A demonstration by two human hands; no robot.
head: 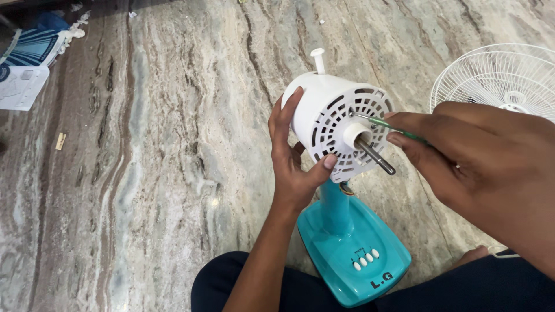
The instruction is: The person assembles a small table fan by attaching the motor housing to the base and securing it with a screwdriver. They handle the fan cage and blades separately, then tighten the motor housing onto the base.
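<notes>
A white fan motor housing point(329, 118) with slotted vents and a bare metal shaft point(374, 156) stands on a teal fan stand point(350, 242) that has several white buttons. My left hand point(292, 156) wraps around the housing's left side, thumb on its front rim. My right hand point(474, 167) holds a thin green-handled screwdriver point(384, 123), its tip touching a screw on the housing's front face. A white knob point(318, 59) sticks up from the top of the housing.
A white wire fan guard point(497, 75) lies on the marble floor point(162, 150) at the right. Printed papers and a blue item point(29, 58) sit at the far left. My dark-trousered legs point(462, 286) flank the stand's base.
</notes>
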